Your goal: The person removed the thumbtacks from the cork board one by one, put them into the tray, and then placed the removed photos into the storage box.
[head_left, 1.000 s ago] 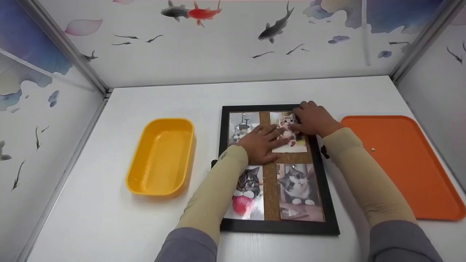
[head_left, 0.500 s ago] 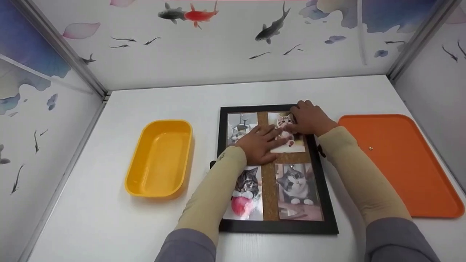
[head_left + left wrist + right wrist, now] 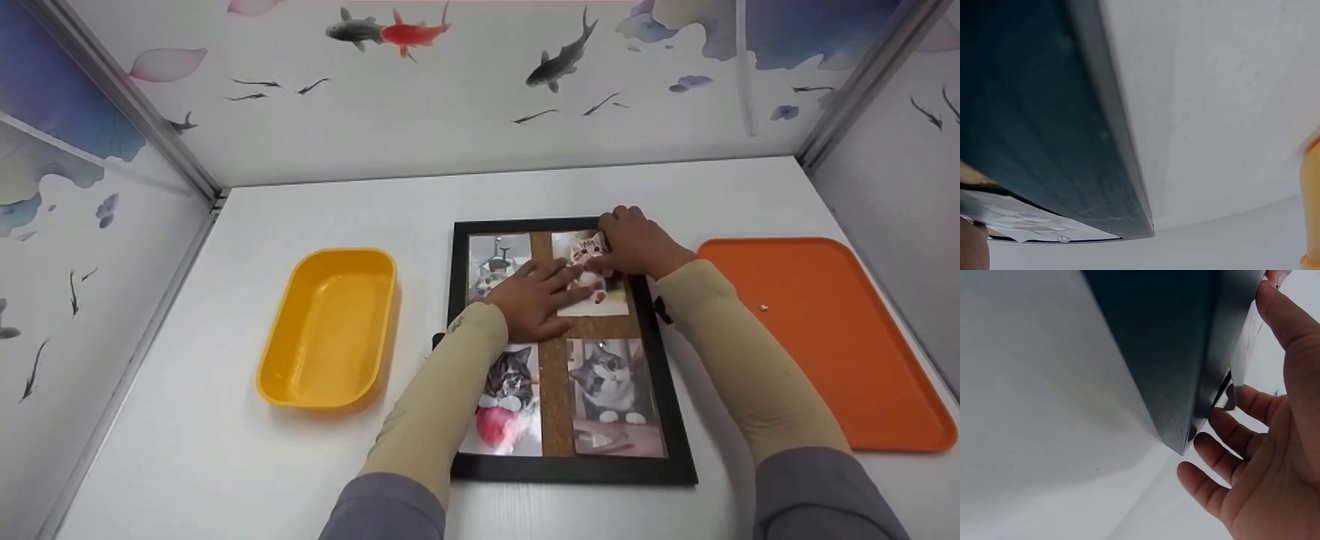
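Note:
A black-framed cork board [image 3: 555,397] lies on the table with several cat photos on it. My left hand [image 3: 531,300] rests palm down across its middle, fingers spread, fingertips on the upper right photo [image 3: 592,300] of a light kitten. At the board's upper right corner, my right hand [image 3: 637,244] holds that photo's edge, the thumb on the picture side. In the right wrist view the photo's corner [image 3: 1233,396] stands up at the curled fingertips, beside the black frame [image 3: 1157,343]. A small tack [image 3: 1063,239] shows on the upper left photo [image 3: 1033,222] in the left wrist view.
To the left stands a deep yellow tub [image 3: 330,330]. An orange tray [image 3: 832,330] lies at the right, partly behind the right sleeve, with a small shiny round piece [image 3: 763,307] on it. White panels with painted fish [image 3: 562,64] rise behind and at both sides.
The head view has shifted slightly. Both hands keep their places on the board, and the photos look unmoved.

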Available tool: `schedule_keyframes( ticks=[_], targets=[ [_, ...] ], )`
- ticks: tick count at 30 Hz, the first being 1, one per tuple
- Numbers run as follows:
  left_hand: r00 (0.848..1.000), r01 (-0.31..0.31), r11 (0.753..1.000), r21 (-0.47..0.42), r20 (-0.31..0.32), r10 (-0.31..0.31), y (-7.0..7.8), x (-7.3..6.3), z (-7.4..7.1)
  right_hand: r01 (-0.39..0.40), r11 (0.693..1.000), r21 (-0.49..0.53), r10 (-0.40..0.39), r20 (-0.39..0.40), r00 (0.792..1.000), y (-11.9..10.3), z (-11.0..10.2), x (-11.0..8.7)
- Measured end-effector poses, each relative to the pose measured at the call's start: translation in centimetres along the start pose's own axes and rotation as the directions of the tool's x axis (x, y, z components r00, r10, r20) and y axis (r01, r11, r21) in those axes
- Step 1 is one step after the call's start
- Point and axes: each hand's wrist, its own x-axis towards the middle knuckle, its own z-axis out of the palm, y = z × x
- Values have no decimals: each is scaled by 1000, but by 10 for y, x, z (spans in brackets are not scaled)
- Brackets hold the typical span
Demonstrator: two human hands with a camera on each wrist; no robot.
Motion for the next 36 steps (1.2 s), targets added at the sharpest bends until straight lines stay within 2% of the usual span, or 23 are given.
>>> schedule_keyframes(
  ticks=[5, 8, 11, 13, 14, 15, 16, 18, 19, 20, 21, 23, 24, 25, 27, 31, 36],
  targets=[
    [1000, -6, 1000, -1, -24, 6, 0, 1, -1, 27, 999, 26, -27, -2, 1000, -3, -10, -3],
    [999, -8, 1000, -9, -33, 7, 0, 2, -2, 25, 991, 129, -29, 28, 999, -7, -19, -7],
    [999, -10, 1000, -13, -39, 9, 0, 4, -3, 1, 958, 286, -16, 52, 999, -10, -28, -12],
    [999, -10, 1000, -11, -36, 10, -1, 5, -3, -28, 913, 407, -4, 77, 997, -11, -33, -15],
    [999, -10, 1000, -10, -34, 9, -1, 5, -3, -45, 878, 476, -1, 95, 995, -10, -35, -17],
    [999, -9, 1000, -9, -30, 9, -1, 5, -4, -62, 825, 561, -4, 116, 993, -9, -36, -18],
    [1000, -9, 1000, -8, -28, 9, -1, 5, -4, -89, 758, 646, -4, 140, 990, -7, -37, -20],
    [1000, -8, 1000, -6, -22, 8, -1, 5, -5, -151, 589, 794, -2, 189, 982, -4, -37, -22],
    [1000, -7, 1000, -5, -21, 7, -2, 4, -5, -176, 487, 856, -3, 203, 979, -2, -36, -23],
    [1000, -6, 1000, -3, -20, 6, -2, 4, -5, -193, 396, 898, -10, 214, 977, -1, -34, -25],
    [1000, -5, 1000, -3, -20, 5, -2, 4, -6, -203, 321, 925, -18, 220, 975, 0, -33, -26],
    [1000, -1, 1000, 0, -17, 1, -3, 3, -6, -217, 236, 947, -29, 230, 973, 2, -28, -28],
    [1000, 0, 1000, 0, -16, 0, -3, 2, -6, -224, 207, 952, -36, 236, 971, 3, -26, -28],
    [1000, 0, 1000, -1, -15, 0, -3, 2, -6, -232, 194, 953, -45, 245, 968, 3, -23, -29],
    [1000, -3, 1000, 1, -14, 3, -3, 2, -5, -253, 193, 948, -56, 268, 962, 5, -17, -30],
    [1000, -13, 1000, 5, -24, 13, -2, 2, -3, -306, 219, 927, 5, 313, 950, 9, -2, -31],
    [1000, -22, 1000, 1, -20, 22, -1, 1, -1, -330, 199, 923, 74, 322, 944, 13, 12, -31]
  ],
)
